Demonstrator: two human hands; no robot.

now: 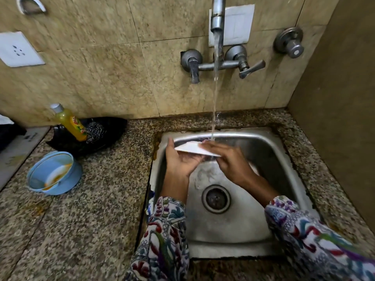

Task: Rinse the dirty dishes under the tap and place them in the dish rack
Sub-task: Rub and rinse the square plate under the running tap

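A white plate (188,148) is held almost edge-on over the steel sink (274,159), under the water stream (215,88) from the tap (217,15). My left hand (179,161) cups the plate from below at its left side. My right hand (229,161) lies flat on top of the plate, fingers spread over its surface. On the counter to the left stands a light blue bowl (40,175) with a smaller dirty dish (56,176) with orange smears inside it. No dish rack is in view.
A yellow dish-soap bottle (70,122) and a steel scrubber (94,131) sit in a black tray (113,126) behind the bowl. Tap handles (251,67) stick out of the tiled wall. The speckled granite counter (91,209) surrounds the sink; the drain (216,198) is uncovered.
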